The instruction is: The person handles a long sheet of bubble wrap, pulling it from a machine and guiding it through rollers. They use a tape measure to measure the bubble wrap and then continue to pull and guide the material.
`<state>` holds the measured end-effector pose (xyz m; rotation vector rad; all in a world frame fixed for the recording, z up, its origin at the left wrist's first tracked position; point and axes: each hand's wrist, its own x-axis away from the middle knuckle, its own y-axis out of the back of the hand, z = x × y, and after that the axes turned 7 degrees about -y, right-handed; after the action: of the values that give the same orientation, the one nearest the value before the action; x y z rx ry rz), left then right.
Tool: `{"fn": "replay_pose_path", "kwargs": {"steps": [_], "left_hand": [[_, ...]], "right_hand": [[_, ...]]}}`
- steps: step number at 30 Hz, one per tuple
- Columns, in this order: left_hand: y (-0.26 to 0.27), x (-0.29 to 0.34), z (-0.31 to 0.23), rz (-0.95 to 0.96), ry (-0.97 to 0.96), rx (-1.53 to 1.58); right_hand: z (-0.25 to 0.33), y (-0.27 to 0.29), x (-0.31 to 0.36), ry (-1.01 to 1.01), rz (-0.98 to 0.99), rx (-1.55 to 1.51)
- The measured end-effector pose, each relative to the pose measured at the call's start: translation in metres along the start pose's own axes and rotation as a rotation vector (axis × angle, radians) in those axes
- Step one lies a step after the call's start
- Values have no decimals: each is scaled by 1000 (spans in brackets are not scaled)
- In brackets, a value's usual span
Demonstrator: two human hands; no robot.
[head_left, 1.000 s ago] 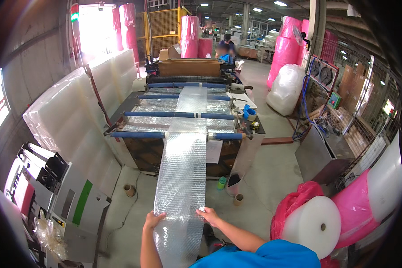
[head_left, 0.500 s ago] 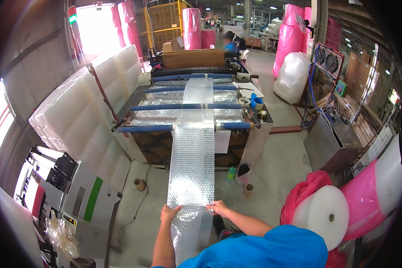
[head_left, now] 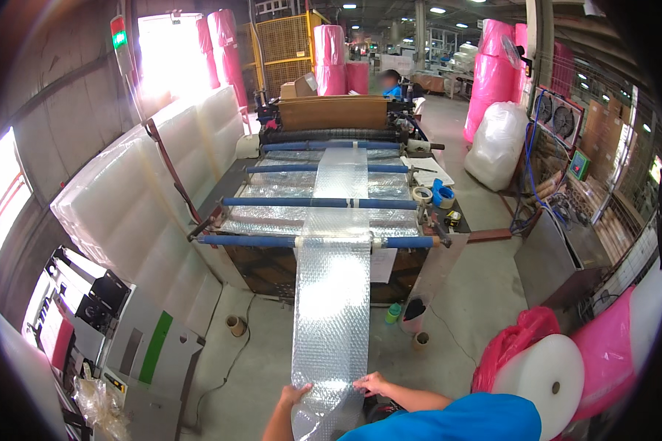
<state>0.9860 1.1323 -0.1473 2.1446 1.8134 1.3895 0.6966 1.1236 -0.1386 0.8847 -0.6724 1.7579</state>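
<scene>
A long strip of clear bubble wrap (head_left: 332, 316) runs from the machine's blue rollers down toward me. My left hand (head_left: 296, 395) pinches its left edge, thumb on top. Opposite it, my right hand (head_left: 373, 384) grips the right edge between thumb and fingers. The strip stays stretched between the front blue roller (head_left: 261, 241) and my hands; its lower end hangs beside my blue shirt, partly out of view. Bright glare hides some of the bubbles.
A white foam roll (head_left: 538, 378) and pink-wrapped rolls (head_left: 603, 345) stand at my right. A grey machine with a green stripe (head_left: 157, 345) is at my left. On the floor are a green bottle (head_left: 393, 313) and a cardboard core (head_left: 235, 325). A person (head_left: 392, 86) is behind the machine.
The view has tilted up and shifted, so the machine sits lower and further right. Both hands still hold the bubble wrap edges and appear lower, nearer my body.
</scene>
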Motion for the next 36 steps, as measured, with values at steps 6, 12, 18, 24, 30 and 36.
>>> {"fn": "replay_pose_path", "kwargs": {"steps": [6, 12, 18, 24, 30, 36], "left_hand": [[8, -11, -51, -37, -34, 127], [11, -79, -83, -152, -151, 147], [41, -104, -148, -301, -264, 198], [83, -98, -205, -401, -366, 275], [73, -85, -174, -152, -231, 400], [79, -43, -183, -85, -215, 418]], "right_hand": [[4, 18, -28, 194, -175, 65], [66, 45, -43, 392, -335, 54], [132, 71, -57, 402, -198, -55], [187, 65, -36, 513, -184, -390], [173, 49, -17, 503, -175, -476], [86, 32, -25, 405, -158, -207]]}}
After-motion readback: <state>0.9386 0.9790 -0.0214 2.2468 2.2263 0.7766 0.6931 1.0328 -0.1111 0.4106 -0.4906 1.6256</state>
